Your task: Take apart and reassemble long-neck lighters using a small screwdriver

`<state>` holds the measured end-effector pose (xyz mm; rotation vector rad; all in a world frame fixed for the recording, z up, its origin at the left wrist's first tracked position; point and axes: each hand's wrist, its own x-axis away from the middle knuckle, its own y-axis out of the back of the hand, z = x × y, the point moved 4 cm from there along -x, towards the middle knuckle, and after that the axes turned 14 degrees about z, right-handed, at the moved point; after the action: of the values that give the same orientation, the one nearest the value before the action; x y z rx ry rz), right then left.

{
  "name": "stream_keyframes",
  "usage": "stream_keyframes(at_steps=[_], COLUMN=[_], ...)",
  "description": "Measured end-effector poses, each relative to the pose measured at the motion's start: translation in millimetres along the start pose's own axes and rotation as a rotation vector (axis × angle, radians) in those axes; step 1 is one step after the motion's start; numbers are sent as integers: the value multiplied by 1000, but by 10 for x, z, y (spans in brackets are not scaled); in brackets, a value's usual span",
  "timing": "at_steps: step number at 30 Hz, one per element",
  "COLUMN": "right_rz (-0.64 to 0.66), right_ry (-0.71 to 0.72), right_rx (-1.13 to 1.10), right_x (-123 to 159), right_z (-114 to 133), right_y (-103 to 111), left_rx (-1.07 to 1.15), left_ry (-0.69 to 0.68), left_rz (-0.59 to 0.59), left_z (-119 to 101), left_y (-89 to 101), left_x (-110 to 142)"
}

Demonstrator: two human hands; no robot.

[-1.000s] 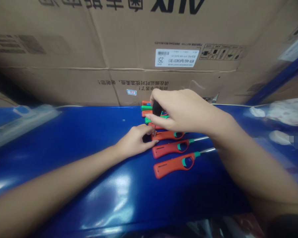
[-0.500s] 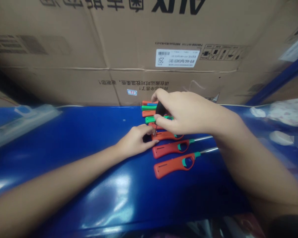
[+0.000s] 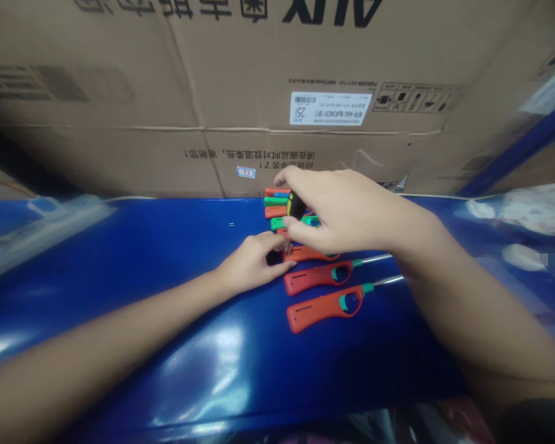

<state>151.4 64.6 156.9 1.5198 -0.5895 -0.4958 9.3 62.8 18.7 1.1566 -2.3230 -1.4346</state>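
Observation:
Several long-nosed gas lighters lie in a row on the blue shelf (image 3: 176, 357), most with red or orange bodies and some green. My left hand (image 3: 254, 262) pinches the butt end of an orange lighter (image 3: 312, 253) with thumb and forefinger. Above it, my right hand (image 3: 346, 206) grips a screwdriver (image 3: 295, 206) by its black and yellow handle, pointing down toward that lighter's end. My fingers mostly hide its tip. Nearer to me lie a red lighter (image 3: 305, 279) and another orange-red lighter (image 3: 314, 311), both with green triggers and metal nozzles.
A large printed cardboard box (image 3: 134, 111) stands upright along the back of the shelf. A clear plastic-like item (image 3: 60, 222) lies at the left. At the right are a patterned bag (image 3: 536, 209), a white object (image 3: 522, 257) and a blue post (image 3: 513, 148).
My right hand has turned slightly, and the handle has rotated so that its yellow part shows. My left hand and the lighters stay where they were.

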Motion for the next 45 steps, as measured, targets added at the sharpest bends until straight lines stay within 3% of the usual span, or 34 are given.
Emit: stream_keyframes(at_steps=[11,21,33,37,41,45], right_rz=[-2,-18,-20,-22,-129,-190], right_ry=[-42,8,-57,-8,105,63], right_rx=[40,13,60,13,-121,-167], right_x=[-4,-22,-24,-28,-13,-4], right_z=[-3,-25,-56,-61,-75,-148], right_y=[2,-36,-20,-32,17,50], left_rx=[1,-8,13,21,49,88], left_ry=[4,14,13,14,34,55], left_rz=[1,-7,-14,-9,6,18], left_z=[-13,-5,-5,-10,-5,-16], left_y=[8,6,-4,2,10,36], left_x=[-5,-2,-7,-12,-9,-10])
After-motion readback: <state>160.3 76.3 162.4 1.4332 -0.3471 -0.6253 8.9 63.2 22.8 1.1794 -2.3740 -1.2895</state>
